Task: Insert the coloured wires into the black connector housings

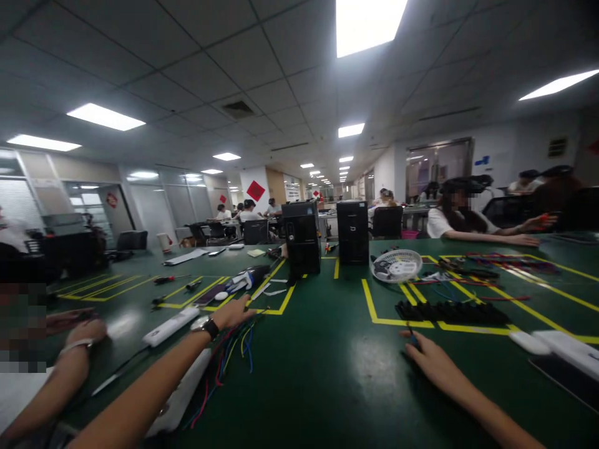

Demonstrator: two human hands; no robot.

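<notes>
And the right hand point(434, 360) pinches a slim tool point(413, 338), long axis pointing away, black strip point(452, 313) just beyond; left hand point(233, 313) sits at coloured wires point(229, 354), its grip unclear from here.

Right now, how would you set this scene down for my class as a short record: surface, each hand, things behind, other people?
Surface: green table marked with yellow lines
Left hand: at the upper end of loose coloured wires; grip unclear
Right hand: seems to pinch a small tool, near a row of black pieces
Behind: two upright black cases; white basket to their right
Other people: one seated across, an arm on the table; more beyond
</notes>
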